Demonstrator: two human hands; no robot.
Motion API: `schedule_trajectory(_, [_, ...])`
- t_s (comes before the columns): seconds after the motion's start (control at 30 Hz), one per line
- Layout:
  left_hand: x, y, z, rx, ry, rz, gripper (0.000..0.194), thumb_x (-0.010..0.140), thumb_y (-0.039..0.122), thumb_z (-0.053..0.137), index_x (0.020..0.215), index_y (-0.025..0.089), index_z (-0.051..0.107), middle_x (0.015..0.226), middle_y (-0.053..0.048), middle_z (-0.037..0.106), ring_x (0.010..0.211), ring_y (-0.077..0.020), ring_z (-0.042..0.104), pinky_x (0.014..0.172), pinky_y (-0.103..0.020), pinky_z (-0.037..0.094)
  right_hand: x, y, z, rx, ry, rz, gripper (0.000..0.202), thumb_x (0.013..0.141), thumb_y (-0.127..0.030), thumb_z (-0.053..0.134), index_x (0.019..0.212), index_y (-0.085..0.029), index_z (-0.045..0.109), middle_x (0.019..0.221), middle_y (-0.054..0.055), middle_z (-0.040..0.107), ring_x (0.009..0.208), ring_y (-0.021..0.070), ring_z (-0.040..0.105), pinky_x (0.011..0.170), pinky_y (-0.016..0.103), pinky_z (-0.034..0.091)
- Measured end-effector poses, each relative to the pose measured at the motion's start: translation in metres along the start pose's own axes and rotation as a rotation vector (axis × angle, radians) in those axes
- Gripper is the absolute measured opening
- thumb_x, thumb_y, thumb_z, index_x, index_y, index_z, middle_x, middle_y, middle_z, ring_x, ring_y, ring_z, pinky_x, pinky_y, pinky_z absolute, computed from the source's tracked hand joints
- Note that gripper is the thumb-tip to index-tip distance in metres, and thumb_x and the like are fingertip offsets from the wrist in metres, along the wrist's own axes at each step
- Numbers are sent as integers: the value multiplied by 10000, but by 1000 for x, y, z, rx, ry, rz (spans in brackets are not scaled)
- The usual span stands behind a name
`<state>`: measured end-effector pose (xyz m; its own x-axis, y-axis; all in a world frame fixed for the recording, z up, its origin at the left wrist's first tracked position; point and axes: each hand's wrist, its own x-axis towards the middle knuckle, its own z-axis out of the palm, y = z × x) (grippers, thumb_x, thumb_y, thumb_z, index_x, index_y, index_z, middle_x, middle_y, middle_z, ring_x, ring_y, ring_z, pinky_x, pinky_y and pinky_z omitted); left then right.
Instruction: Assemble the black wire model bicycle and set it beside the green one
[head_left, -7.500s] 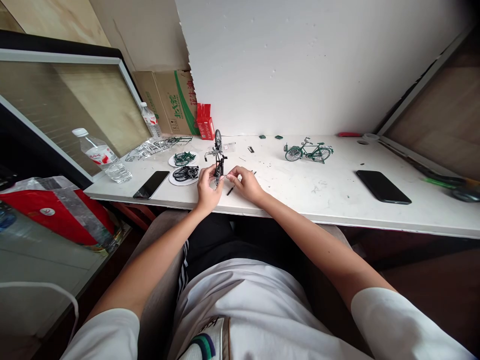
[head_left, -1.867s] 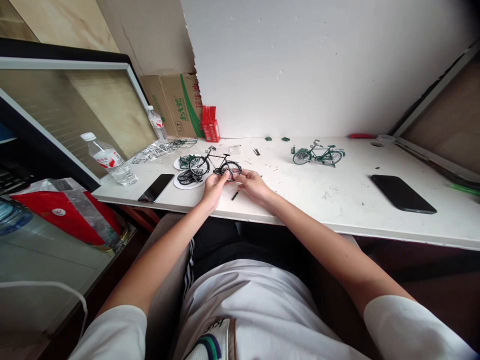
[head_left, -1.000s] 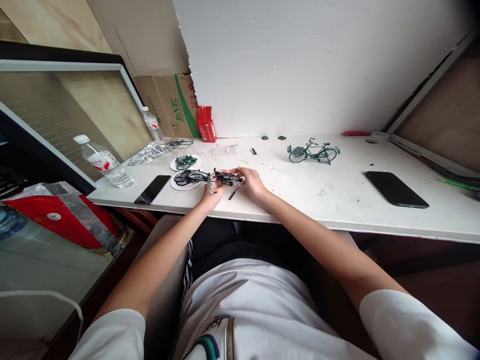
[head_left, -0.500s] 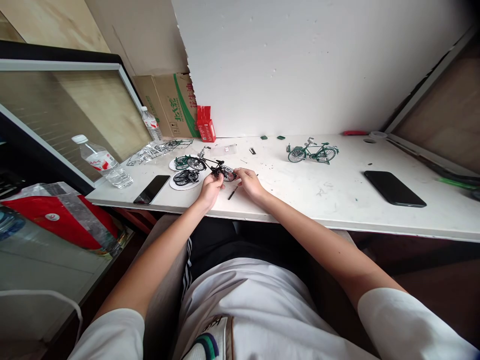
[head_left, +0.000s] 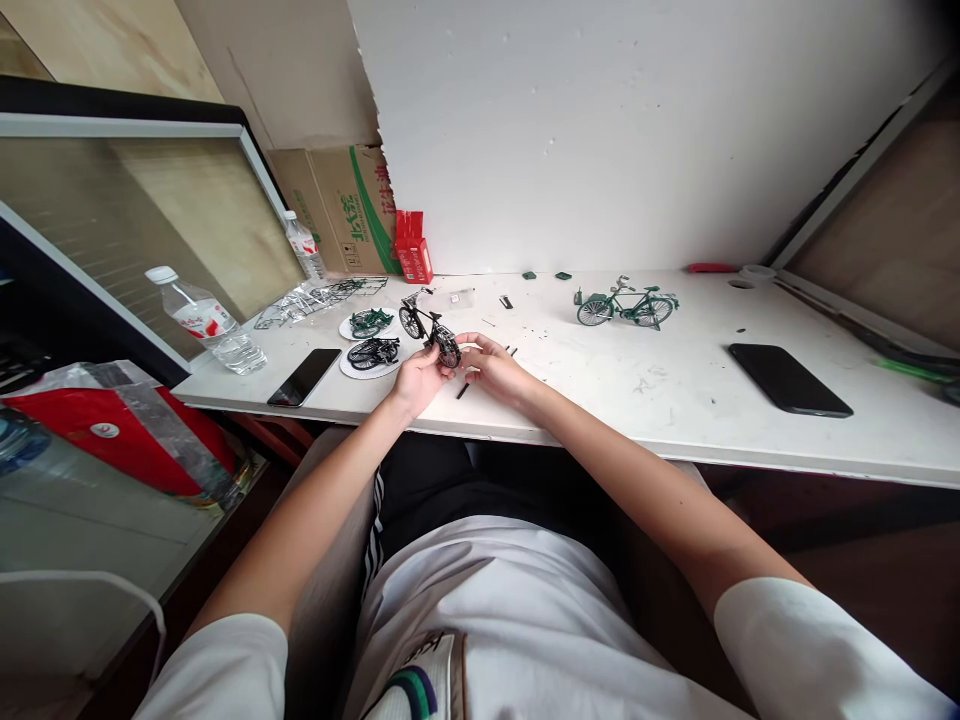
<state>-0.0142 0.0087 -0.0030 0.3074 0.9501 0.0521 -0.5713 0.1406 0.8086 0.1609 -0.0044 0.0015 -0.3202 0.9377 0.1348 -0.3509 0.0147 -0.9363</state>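
Observation:
A small black model bicycle [head_left: 429, 328] is held up over the white table [head_left: 600, 400], tilted, its near wheel closest to me. My left hand [head_left: 421, 380] is closed on its lower part. My right hand [head_left: 491, 368] is beside the near wheel, fingers apart and curved; whether a fingertip touches the wheel is too small to tell. Left of my hands, black bicycle parts [head_left: 373, 353] and green bicycle parts [head_left: 370, 321] lie on round white discs. A thin black tool [head_left: 463, 391] lies under my right hand. Further right stands a green model bicycle [head_left: 626, 304].
A dark phone [head_left: 304, 378] and a water bottle [head_left: 206, 320] are at the left, with a second bottle [head_left: 303, 244] behind. Green part frames [head_left: 345, 291] and a red box [head_left: 413, 247] stand further back. A black phone [head_left: 789, 379] lies at the right.
The black bicycle has turned, its handlebar end swinging right and its near wheel now more upright. The fingers of my right hand have spread and shifted slightly off the wheel.

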Motion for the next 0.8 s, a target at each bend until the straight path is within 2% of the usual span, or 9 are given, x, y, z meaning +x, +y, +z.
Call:
schedule_trajectory(0.17, [1, 0, -1, 34, -16, -10, 240, 1016, 247, 634, 823, 130, 718, 853, -116, 721, 785, -201, 666, 749, -321, 502, -2, -8, 2, 42, 13, 7, 247, 772, -287, 699, 1004, -205, 722, 843, 9, 692, 783, 166, 615, 659, 272, 412])
schedule_trajectory(0.27, [3, -1, -3, 17, -16, 2, 203, 991, 250, 673, 834, 132, 723, 889, -116, 732, 781, -191, 655, 706, -309, 482, -1, -10, 1, 58, 22, -9, 297, 732, -278, 649, 986, -186, 774, 895, 52, 734, 847, 199, 640, 662, 286, 424])
schedule_trajectory(0.37, [4, -2, -5, 20, -14, 18, 145, 971, 242, 693, 877, 141, 739, 901, -105, 725, 749, -173, 622, 655, -298, 449, -1, -10, -1, 0, 20, -48, 327, 755, -301, 726, 1056, -200, 799, 1029, 63, 786, 931, 206, 667, 708, 281, 454])
schedule_trajectory(0.47, [4, -2, -6, 37, -3, 13, 123, 967, 237, 693, 894, 148, 736, 872, -90, 696, 675, -149, 560, 647, -302, 442, 0, -7, -1, -79, 38, -73, 358, 798, -446, 825, 1078, -223, 799, 1104, 52, 795, 958, 193, 674, 721, 269, 469])
schedule_trajectory(0.6, [3, -1, -5, 43, 8, -3, 172, 975, 236, 672, 829, 150, 700, 760, -53, 616, 602, -130, 475, 654, -313, 443, 2, -4, -1, -146, 39, -149, 463, 767, -564, 918, 1072, -237, 802, 1043, 23, 795, 902, 167, 679, 727, 264, 481])
schedule_trajectory(0.8, [-1, 2, 0, 65, 8, -6, 177, 985, 239, 664, 837, 150, 700, 726, -41, 594, 588, -136, 466, 641, -315, 439, 1, -2, 0, -156, 26, -247, 465, 793, -582, 928, 1073, -226, 823, 919, 17, 798, 821, 174, 696, 804, 321, 541])
